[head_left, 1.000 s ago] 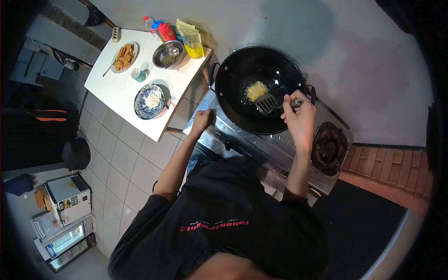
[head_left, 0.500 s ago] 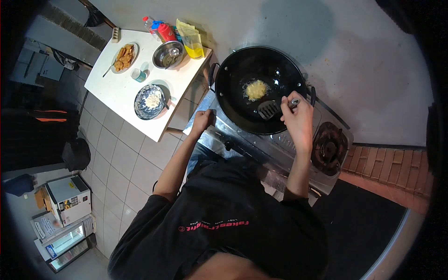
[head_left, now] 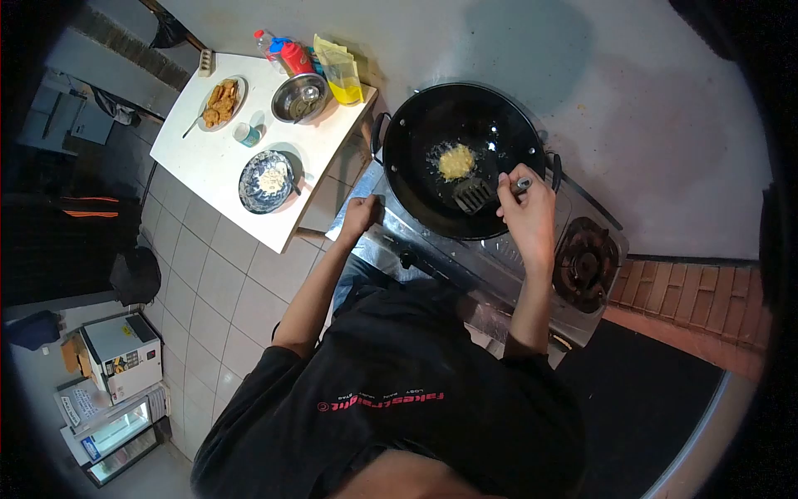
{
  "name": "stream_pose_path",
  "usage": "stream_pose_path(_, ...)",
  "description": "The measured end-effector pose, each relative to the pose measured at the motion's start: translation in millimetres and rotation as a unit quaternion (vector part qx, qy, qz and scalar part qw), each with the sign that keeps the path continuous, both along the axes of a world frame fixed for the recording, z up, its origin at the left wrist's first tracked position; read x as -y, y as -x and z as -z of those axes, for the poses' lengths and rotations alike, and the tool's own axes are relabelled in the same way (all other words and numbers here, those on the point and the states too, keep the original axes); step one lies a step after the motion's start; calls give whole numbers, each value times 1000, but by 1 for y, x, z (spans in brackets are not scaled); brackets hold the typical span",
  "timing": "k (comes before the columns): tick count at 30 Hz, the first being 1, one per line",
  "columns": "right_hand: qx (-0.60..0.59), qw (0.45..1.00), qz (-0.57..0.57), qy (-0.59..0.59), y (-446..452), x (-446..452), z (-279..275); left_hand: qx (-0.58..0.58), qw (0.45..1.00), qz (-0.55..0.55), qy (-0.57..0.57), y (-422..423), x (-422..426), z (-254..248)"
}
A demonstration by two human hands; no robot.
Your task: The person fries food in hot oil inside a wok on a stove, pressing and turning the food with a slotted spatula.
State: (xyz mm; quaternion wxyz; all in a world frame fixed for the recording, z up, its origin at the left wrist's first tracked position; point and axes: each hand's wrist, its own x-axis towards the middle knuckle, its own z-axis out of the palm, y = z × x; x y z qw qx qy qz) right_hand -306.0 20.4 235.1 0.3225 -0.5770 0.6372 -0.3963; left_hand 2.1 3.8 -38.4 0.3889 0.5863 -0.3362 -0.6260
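My right hand (head_left: 527, 208) is closed round the handle of a black slotted spatula (head_left: 474, 196). The spatula's head is inside a large black wok (head_left: 424, 204), just below a yellow, battered piece of food (head_left: 456, 163) that bubbles in oil. Whether the blade touches the food is hard to tell. My left hand (head_left: 359, 218) is a fist at the stove's left edge, with a small dark thing beside its fingers. What the fist holds, if anything, is hidden.
On a white table (head_left: 187, 154) to the left stand a plate of fried food (head_left: 221, 104), a cup (head_left: 246, 134), a bowl with pale batter (head_left: 268, 181), a metal bowl (head_left: 299, 97), bottles (head_left: 295, 58) and an oil pouch (head_left: 339, 71). A second burner (head_left: 588, 262) lies right of the wok.
The spatula's head has shifted slightly left in the wok and turned, coming nearer the food. My right hand moved a little with it. My left hand has stayed in place.
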Motion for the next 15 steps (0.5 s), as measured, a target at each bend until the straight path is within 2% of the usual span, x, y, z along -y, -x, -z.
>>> stream_pose_path(3, 14, 1000, 15, 2, -2, -2, -2, 14, 1000, 16, -2, 1, -1, -9)
stream_pose_path(5, 18, 1000, 25, 4, 0, -2, 0, 79, 996, 21, -21, 4, -1, -21)
stream_pose_path(7, -38, 998, 11, 39, 4, 0, 6, 60, 998, 13, -17, 7, 0, -21)
stream_pose_path(8, -38, 998, 13, 39, 5, -1, 6, 42, 999, 2, -13, 7, 0, -21)
stream_pose_path(10, -3, 999, 20, -33, 1, -3, -3, 31, 999, -3, -7, 6, -1, -14)
stream_pose_path(15, -37, 999, 4, 7, 3, -2, 9, 25, 1000, -14, 6, 8, -1, -17)
